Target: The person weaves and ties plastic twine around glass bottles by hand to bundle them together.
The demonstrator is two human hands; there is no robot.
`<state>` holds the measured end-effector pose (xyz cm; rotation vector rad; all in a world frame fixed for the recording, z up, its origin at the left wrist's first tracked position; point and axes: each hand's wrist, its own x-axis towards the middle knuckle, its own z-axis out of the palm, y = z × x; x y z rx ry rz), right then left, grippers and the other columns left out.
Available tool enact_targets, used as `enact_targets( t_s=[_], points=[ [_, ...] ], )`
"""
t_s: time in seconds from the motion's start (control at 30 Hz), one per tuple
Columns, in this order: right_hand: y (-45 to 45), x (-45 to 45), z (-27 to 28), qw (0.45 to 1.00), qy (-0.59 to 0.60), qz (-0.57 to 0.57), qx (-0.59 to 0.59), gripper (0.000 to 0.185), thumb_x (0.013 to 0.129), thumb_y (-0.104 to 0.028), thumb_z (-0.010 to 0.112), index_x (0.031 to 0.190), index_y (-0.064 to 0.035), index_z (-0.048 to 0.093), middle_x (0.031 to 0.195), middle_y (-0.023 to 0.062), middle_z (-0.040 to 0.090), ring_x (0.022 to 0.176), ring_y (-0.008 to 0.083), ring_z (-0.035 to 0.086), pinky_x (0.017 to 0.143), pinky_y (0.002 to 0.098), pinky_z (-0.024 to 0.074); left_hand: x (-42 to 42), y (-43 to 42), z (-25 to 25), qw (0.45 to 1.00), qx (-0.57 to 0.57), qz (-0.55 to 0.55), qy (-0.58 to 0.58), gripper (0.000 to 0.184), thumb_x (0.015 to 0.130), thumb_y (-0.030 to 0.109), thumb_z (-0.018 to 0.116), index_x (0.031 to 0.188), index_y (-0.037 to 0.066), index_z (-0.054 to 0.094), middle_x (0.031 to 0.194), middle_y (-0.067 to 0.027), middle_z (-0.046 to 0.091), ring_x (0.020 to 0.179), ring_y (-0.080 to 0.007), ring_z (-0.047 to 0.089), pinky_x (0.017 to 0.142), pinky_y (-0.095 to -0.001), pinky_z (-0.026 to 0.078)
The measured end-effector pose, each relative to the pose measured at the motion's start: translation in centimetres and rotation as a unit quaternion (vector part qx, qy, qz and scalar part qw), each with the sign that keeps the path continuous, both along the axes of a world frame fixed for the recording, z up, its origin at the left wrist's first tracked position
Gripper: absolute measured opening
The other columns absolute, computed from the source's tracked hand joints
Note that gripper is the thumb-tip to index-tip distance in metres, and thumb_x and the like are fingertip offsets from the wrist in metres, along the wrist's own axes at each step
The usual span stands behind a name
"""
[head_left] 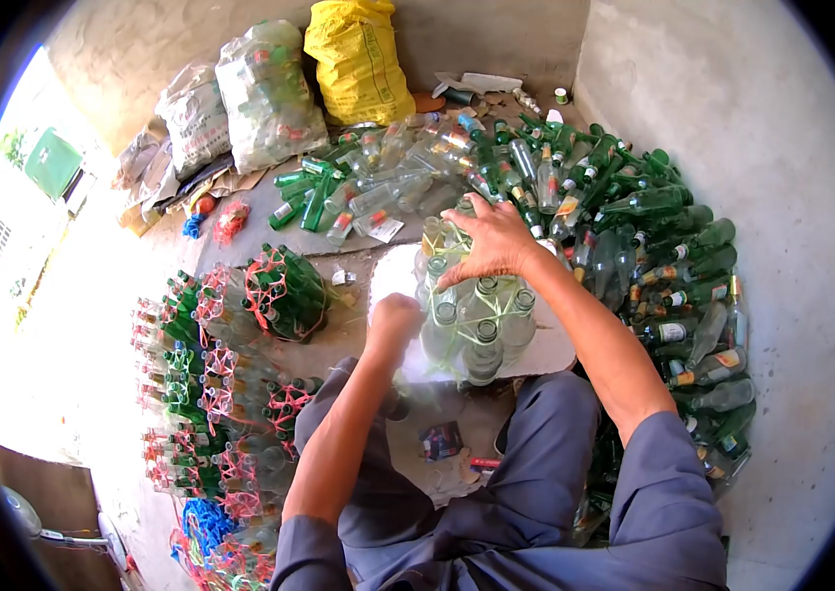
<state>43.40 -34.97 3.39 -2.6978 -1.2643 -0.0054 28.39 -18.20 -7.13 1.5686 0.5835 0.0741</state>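
Against the right-hand wall point(802, 266) sprawls a heap of green and clear glass bottles point(649, 202). Next in bulk come the tied bottle bundles point(224, 404), standing in rows to the left. Smaller is the low white counter point(552, 355); on it, upright and packed close, stands a cluster of clear glass bottles point(481, 350). The right hand point(491, 241) arches over the cluster's necks, fingers parted, with no bottle visibly gripped. The left hand point(394, 320) is curled just beside the cluster and blurred, so I cannot tell whether it grasps anything. Slimmest is the pale green twine point(499, 316) running between the necks. To lace it well, it seems best to keep the bottles upright and touching, seat each strand below the lip, and draw it up evenly, so that no outer bottle tips and slackens the loop.
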Motion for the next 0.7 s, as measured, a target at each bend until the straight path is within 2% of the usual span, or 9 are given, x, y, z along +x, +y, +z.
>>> enact_targets(
  t_s=[0.1,0.2,0.3,0.4,0.5,0.53,0.63,0.67,0.7],
  points=[
    [-0.1,-0.2,-0.5,1.000,0.000,-0.007,0.024,0.124,0.045,-0.087,0.072,0.146,-0.0179,0.049,0.152,0.0298,0.033,0.136,0.0436,0.040,0.115,0.0441,0.0269,1.0,0.6,-1.0,0.998,0.060,-0.027,0.017,0.019,0.072,0.007,0.068,0.087,-0.004,0.064,0.072,-0.0084,0.062,0.062,-0.0167,0.058,0.054,-0.0327,0.046],
    [-0.2,-0.4,-0.4,1.000,-0.010,-0.006,0.025,0.124,0.046,-0.087,0.072,0.146,-0.0171,0.049,0.152,0.0295,0.033,0.136,0.0440,0.039,0.115,0.0441,0.0271,0.9,0.3,-1.3,0.991,0.131,-0.003,0.005,0.021,0.069,0.009,0.071,0.085,-0.004,0.064,0.073,-0.0118,0.065,0.065,-0.0197,0.062,0.060,-0.0344,0.050],
    [-0.5,-0.9,0.1,0.999,-0.018,0.000,0.040,0.113,0.052,-0.077,0.078,0.143,-0.0153,0.052,0.151,0.0282,0.036,0.134,0.0434,0.042,0.114,0.0446,0.0294,0.4,0.4,-0.8,0.973,0.232,-0.020,0.011,0.024,0.068,0.013,0.072,0.083,-0.004,0.064,0.075,-0.0163,0.067,0.068,-0.0264,0.065,0.065,-0.0375,0.052],
    [-1.3,-2.4,0.7,0.992,-0.044,-0.010,0.120,0.073,0.067,-0.052,0.083,0.125,-0.0105,0.065,0.137,0.0221,0.055,0.122,0.0381,0.054,0.107,0.0452,0.0364,0.3,-0.5,-0.9,0.958,0.284,-0.008,-0.045,0.027,0.068,0.016,0.074,0.082,-0.004,0.064,0.076,-0.0195,0.067,0.070,-0.0315,0.066,0.067,-0.0393,0.052],
    [-2.3,-4.6,0.3,0.963,-0.094,0.004,0.254,0.032,0.073,-0.025,0.081,0.098,-0.0071,0.072,0.105,0.0122,0.071,0.100,0.0324,0.065,0.095,0.0442,0.0428,0.6,-0.7,-1.5,0.975,0.222,0.004,-0.021,0.028,0.066,0.017,0.075,0.082,-0.004,0.064,0.076,-0.0200,0.067,0.072,-0.0323,0.066,0.068,-0.0392,0.053],
    [-2.3,-5.8,1.7,0.961,-0.088,0.028,0.259,0.012,0.077,-0.015,0.075,0.078,-0.0053,0.069,0.077,0.0086,0.070,0.076,0.0307,0.067,0.078,0.0415,0.0488,0.7,-0.6,-1.4,0.977,0.214,0.002,-0.014,0.029,0.066,0.018,0.076,0.081,-0.004,0.064,0.076,-0.0199,0.067,0.073,-0.0319,0.066,0.069,-0.0392,0.053],
    [-1.7,-7.4,1.1,0.958,0.024,0.028,0.285,0.012,0.077,-0.012,0.073,0.072,-0.0041,0.067,0.068,0.0119,0.065,0.063,0.0316,0.064,0.063,0.0408,0.0500,0.5,-0.4,-1.2,0.980,0.199,-0.003,0.007,0.034,0.064,0.021,0.079,0.081,-0.003,0.062,0.077,-0.0195,0.067,0.074,-0.0314,0.066,0.070,-0.0394,0.052],
    [-1.4,-7.7,1.1,0.961,0.025,0.052,0.272,0.014,0.078,-0.012,0.069,0.069,-0.0028,0.065,0.066,0.0146,0.064,0.060,0.0331,0.063,0.056,0.0406,0.0490,0.5,-0.3,-1.1,0.979,0.202,-0.005,0.010,0.036,0.063,0.023,0.080,0.081,-0.003,0.062,0.077,-0.0193,0.067,0.074,-0.0316,0.066,0.070,-0.0398,0.052],
    [-1.0,-7.9,1.2,0.970,0.034,0.049,0.236,0.014,0.079,-0.013,0.068,0.070,-0.0029,0.065,0.066,0.0150,0.064,0.061,0.0338,0.063,0.057,0.0409,0.0492,0.4,-0.3,-1.0,0.979,0.204,-0.006,0.014,0.038,0.063,0.024,0.081,0.081,-0.003,0.061,0.077,-0.0191,0.067,0.074,-0.0318,0.066,0.070,-0.0401,0.052]
  ],
)
